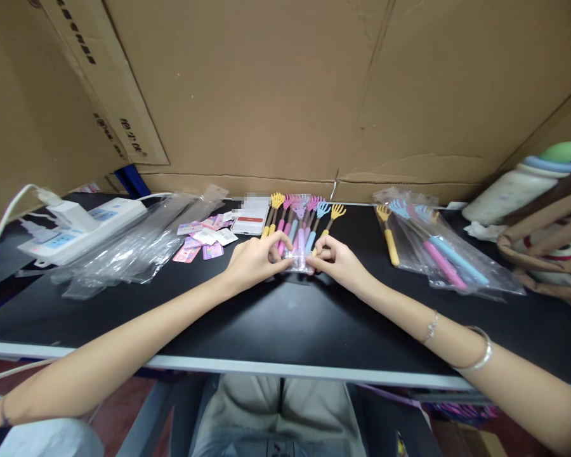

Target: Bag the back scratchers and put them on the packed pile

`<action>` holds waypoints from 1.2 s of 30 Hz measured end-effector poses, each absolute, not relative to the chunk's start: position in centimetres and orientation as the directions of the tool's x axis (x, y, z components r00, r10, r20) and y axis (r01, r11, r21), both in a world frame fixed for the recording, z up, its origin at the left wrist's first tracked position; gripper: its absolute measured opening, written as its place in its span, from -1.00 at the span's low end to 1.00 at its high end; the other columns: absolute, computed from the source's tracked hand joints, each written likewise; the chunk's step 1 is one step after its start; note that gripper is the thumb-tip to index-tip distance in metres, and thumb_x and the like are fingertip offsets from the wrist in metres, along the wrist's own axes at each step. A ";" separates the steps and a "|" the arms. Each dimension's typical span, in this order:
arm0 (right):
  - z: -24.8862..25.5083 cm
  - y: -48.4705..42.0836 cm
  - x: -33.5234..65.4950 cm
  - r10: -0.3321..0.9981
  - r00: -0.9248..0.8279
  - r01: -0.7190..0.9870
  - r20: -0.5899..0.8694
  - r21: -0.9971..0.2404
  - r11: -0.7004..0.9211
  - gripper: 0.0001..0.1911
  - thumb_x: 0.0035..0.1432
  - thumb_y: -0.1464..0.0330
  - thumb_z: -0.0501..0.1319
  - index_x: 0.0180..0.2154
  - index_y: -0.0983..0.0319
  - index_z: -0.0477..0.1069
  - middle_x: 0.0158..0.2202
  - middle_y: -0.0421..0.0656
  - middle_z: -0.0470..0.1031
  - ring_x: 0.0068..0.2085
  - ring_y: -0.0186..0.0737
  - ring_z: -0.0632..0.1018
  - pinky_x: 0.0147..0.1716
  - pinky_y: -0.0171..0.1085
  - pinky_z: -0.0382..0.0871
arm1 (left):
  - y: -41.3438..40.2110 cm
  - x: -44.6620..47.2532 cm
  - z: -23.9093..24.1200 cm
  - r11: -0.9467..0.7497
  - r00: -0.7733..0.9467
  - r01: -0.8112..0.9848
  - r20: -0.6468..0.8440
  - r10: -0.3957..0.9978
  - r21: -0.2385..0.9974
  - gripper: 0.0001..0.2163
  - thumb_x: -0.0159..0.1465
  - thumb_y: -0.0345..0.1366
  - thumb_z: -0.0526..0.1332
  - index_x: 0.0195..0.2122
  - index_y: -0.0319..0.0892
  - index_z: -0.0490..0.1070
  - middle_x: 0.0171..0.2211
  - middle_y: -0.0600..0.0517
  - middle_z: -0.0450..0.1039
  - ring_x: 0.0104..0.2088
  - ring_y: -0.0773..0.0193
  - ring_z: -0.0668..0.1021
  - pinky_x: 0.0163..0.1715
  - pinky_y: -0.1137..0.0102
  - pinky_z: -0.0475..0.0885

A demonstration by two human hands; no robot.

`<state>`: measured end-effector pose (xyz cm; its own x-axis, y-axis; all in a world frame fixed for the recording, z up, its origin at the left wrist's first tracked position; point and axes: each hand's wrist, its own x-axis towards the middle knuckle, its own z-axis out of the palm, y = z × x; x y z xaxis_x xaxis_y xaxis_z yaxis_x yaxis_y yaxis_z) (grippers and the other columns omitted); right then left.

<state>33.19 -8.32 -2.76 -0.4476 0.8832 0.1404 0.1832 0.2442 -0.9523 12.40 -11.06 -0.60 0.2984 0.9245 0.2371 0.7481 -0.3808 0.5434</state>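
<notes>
A row of several small hand-shaped scratchers point(299, 219) in yellow, pink, lilac and blue lies on the black table point(285, 317), heads pointing away from me. A clear plastic bag point(298, 261) sits at their near handle ends. My left hand point(252, 261) pinches the bag's left edge with fingers curled. On the bag's right edge my right hand point(339, 260) is closed in the same way. Both hands rest on the table top.
Empty clear bags point(133, 244) and small printed cards point(202, 238) lie at the left, beside a white power strip point(83, 228). Bagged scratchers point(433, 251) lie at the right, near a bottle point(523, 181) and a basket point(552, 247). Cardboard boxes point(285, 89) wall the back.
</notes>
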 end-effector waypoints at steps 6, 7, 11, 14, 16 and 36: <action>-2.6 -8.4 33.3 0.879 -0.450 0.228 0.156 -0.932 0.282 -0.72 0.03 0.24 0.28 -0.41 0.18 0.19 -0.58 -0.25 0.51 -0.49 -0.26 0.54 -0.41 -0.30 0.35 | -11.0 12.4 -0.6 -0.403 0.314 0.777 0.257 0.914 0.483 -0.86 0.21 -0.14 0.21 -0.29 0.00 0.50 -0.58 0.23 0.44 -0.54 0.44 0.44 -0.55 0.55 0.12; -2.5 -8.4 33.3 0.875 -0.456 0.243 0.160 -0.924 0.296 -0.75 0.04 0.25 0.27 -0.40 0.19 0.22 -0.57 -0.24 0.51 -0.48 -0.26 0.54 -0.40 -0.30 0.35 | -11.0 12.3 -0.7 -0.412 0.319 0.783 0.268 0.909 0.465 -0.86 0.22 -0.14 0.20 -0.29 0.02 0.52 -0.59 0.23 0.42 -0.55 0.44 0.42 -0.56 0.55 0.10; -2.1 -8.5 33.3 0.849 -0.491 0.290 0.195 -0.882 0.371 -0.84 0.09 0.28 0.22 -0.31 0.23 0.34 -0.56 -0.21 0.51 -0.47 -0.25 0.54 -0.38 -0.30 0.36 | -11.0 12.3 -0.7 -0.436 0.329 0.802 0.307 0.893 0.408 -0.83 0.24 -0.13 0.20 -0.21 0.09 0.55 -0.62 0.21 0.39 -0.59 0.44 0.37 -0.58 0.54 0.07; -1.9 -8.6 33.3 0.839 -0.505 0.316 0.202 -0.861 0.398 -0.84 0.11 0.30 0.19 -0.28 0.25 0.39 -0.56 -0.20 0.51 -0.47 -0.25 0.54 -0.38 -0.30 0.36 | -11.0 12.4 -0.7 -0.439 0.329 0.811 0.320 0.889 0.386 -0.82 0.24 -0.13 0.19 -0.17 0.11 0.55 -0.63 0.20 0.37 -0.60 0.43 0.35 -0.58 0.53 0.05; -1.8 -8.7 33.3 0.841 -0.503 0.348 0.198 -0.845 0.407 -0.84 0.11 0.31 0.18 -0.26 0.25 0.40 -0.55 -0.20 0.52 -0.47 -0.26 0.54 -0.37 -0.31 0.36 | -11.0 12.3 -0.6 -0.440 0.330 0.817 0.322 0.887 0.374 -0.81 0.24 -0.13 0.19 -0.16 0.12 0.54 -0.63 0.20 0.37 -0.61 0.43 0.35 -0.59 0.53 0.05; -0.6 -8.9 34.5 0.764 -0.584 0.725 0.275 -0.247 0.642 -0.82 0.18 0.42 0.10 -0.20 0.13 0.42 -0.49 -0.28 0.49 -0.44 -0.33 0.49 -0.47 -0.39 0.14 | -10.5 11.0 -0.3 -0.713 0.657 0.700 0.432 0.618 -0.044 -0.71 0.30 -0.40 0.10 -0.02 0.00 0.46 -0.30 0.09 0.55 -0.32 0.34 0.53 -0.48 0.50 0.19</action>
